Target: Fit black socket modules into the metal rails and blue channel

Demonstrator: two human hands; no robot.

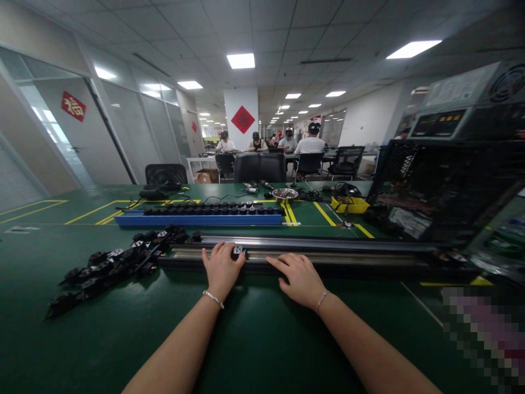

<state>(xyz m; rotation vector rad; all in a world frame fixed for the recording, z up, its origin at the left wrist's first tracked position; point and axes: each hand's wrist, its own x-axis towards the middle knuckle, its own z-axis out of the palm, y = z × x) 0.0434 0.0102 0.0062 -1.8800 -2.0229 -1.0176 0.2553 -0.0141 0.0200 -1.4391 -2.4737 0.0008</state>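
A long dark metal rail point(344, 258) lies across the green table in front of me, with a pale channel along its length. My left hand point(222, 268) is over the rail's left part, and a small black block with white markings point(238, 250) sits between its thumb and index finger. To the right, my right hand point(301, 279) holds nothing. Its index finger stretches toward the rail's channel, and its thumb is apart. Left of the rail lie several black blocks in rows point(118, 256), with similar white markings.
Behind the rail stands a long blue tray point(197, 220) with rows of black parts. A metal bowl point(285, 194), cables and a yellow bin point(349, 205) are farther back. An open computer case point(443, 180) rises at the right. Several people sit at a distant table.
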